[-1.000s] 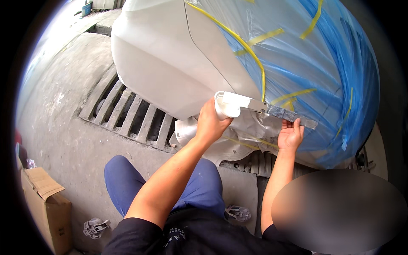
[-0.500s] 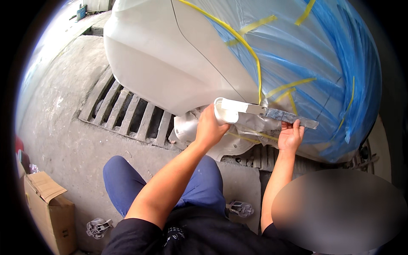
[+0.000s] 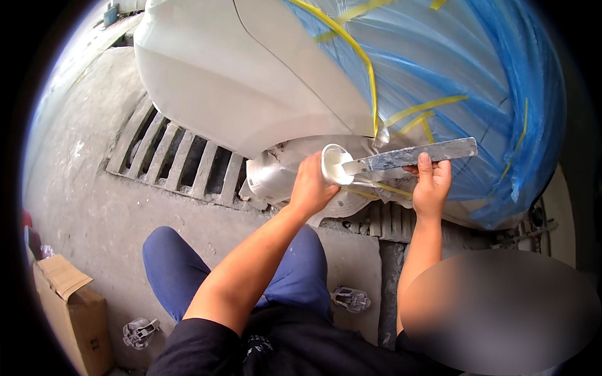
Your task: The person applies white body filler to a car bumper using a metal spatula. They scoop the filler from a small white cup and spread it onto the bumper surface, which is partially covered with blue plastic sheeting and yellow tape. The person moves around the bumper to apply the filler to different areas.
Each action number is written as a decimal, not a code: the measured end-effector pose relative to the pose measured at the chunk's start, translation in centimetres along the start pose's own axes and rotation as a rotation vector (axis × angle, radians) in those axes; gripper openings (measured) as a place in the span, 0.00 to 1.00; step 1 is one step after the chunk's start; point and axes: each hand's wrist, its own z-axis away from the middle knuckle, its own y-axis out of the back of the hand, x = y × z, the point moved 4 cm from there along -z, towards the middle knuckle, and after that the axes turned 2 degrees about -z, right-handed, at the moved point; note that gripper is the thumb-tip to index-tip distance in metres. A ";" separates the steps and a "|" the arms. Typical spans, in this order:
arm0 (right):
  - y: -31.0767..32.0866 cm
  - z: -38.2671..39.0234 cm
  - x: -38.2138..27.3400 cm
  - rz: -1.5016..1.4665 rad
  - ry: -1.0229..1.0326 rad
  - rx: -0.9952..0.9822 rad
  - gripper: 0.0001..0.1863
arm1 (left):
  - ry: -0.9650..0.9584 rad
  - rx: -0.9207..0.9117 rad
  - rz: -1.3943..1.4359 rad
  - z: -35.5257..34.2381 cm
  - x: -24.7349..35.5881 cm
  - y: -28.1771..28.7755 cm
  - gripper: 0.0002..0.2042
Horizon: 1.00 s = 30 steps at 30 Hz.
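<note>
A white cup (image 3: 327, 169) with milky white liquid inside is tilted in my left hand (image 3: 311, 189), whose fingers wrap round its side. My right hand (image 3: 432, 185) grips a long flat stirring stick (image 3: 433, 153), grey and crusted with dried paint, between thumb and fingers. The stick slants down to the left, and its lower end is inside the cup's mouth, at the white liquid. Both hands are in front of the lower edge of a pale car body panel (image 3: 251, 81).
Blue masking film (image 3: 426, 69), held by yellow tape (image 3: 364, 59), covers the car's right part. Below the panel runs a slotted concrete drain grate (image 3: 169, 153). A cardboard box (image 3: 78, 319) stands at lower left. A blurred oval hides the lower right.
The stick's white-coated end has gone from lying across the cup's mouth down into it. My right hand has raised the stick's outer end. The view has shifted slightly.
</note>
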 end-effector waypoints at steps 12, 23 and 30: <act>5.7 -0.4 5.2 -0.246 -0.259 0.245 0.09 | -0.012 0.009 -0.010 -0.6 -0.1 -1.7 0.32; 9.7 -1.2 6.8 -0.402 -0.101 0.200 0.09 | 0.111 0.095 0.121 -1.0 1.1 -2.9 0.28; 10.4 -1.7 7.3 -0.421 -0.092 0.204 0.09 | 0.147 0.058 0.078 -1.4 1.4 -3.1 0.30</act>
